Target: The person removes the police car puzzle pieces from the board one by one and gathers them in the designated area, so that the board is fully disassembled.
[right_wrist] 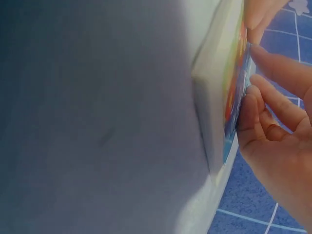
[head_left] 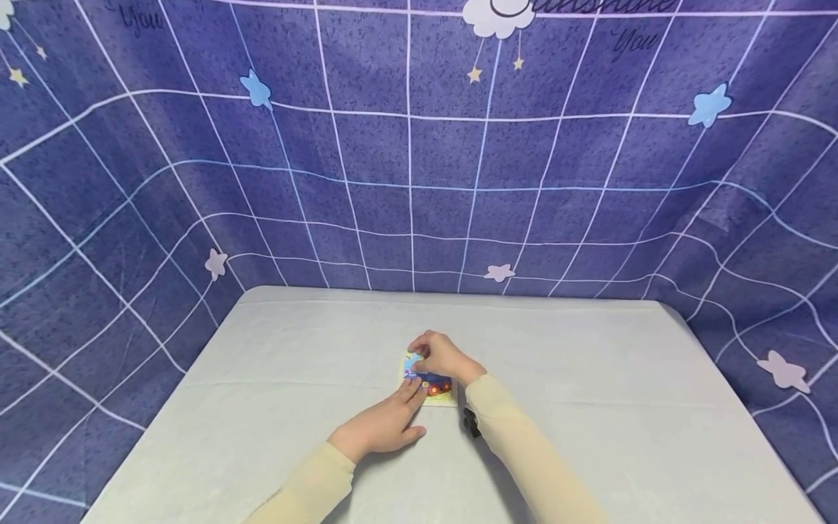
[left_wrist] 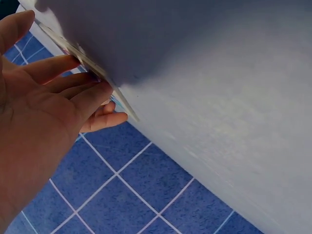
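Note:
A small, thick square board with a colourful picture (head_left: 440, 388) lies on the white-covered table, red, dark blue and light blue on its face. My left hand (head_left: 386, 424) rests its straight fingertips on the near left part of the picture, thumb spread to the side. Over the far part bends my right hand (head_left: 447, 358), its thumb and fingers touching the picture surface. Seen edge-on in the right wrist view, the board (right_wrist: 209, 112) has a pale side; the right fingers (right_wrist: 280, 100) meet its printed face. Whether they pinch a separate piece is hidden.
The white tabletop (head_left: 294, 349) extends around the board on all sides. Behind and beside it hangs a blue cloth (head_left: 366, 160) with a grid, stars and clouds. A small black object (head_left: 471, 422) shows at the right sleeve.

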`<state>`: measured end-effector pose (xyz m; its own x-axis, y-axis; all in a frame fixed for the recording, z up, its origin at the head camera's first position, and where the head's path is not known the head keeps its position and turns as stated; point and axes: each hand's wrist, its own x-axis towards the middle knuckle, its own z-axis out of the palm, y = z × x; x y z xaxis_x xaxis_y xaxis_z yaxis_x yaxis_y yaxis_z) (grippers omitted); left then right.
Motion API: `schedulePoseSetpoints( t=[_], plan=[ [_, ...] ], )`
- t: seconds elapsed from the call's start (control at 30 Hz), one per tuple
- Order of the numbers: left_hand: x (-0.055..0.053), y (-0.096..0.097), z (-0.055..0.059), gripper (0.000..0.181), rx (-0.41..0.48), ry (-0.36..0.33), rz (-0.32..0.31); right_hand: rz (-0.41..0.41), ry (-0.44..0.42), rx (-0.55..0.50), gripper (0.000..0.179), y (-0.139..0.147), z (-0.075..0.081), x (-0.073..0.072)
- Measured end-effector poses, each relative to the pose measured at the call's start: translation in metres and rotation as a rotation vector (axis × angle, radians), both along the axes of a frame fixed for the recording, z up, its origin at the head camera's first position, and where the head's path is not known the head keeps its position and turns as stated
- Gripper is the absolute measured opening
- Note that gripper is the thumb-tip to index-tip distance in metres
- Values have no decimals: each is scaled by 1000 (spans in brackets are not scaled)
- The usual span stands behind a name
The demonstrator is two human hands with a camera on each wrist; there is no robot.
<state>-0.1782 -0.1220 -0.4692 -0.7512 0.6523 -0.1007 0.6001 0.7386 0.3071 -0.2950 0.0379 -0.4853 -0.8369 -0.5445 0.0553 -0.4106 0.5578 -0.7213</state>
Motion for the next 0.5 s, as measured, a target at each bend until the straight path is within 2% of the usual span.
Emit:
schedulePoseSetpoints(
  t=[0.23, 0.5],
  plan=[
    [0, 2, 3, 63, 2, 2, -1, -9, 8, 17, 30, 1, 0, -1],
    [-1, 2, -1, 65, -23, -3, 8, -23, 5, 26, 28, -2, 3, 0]
  ],
)
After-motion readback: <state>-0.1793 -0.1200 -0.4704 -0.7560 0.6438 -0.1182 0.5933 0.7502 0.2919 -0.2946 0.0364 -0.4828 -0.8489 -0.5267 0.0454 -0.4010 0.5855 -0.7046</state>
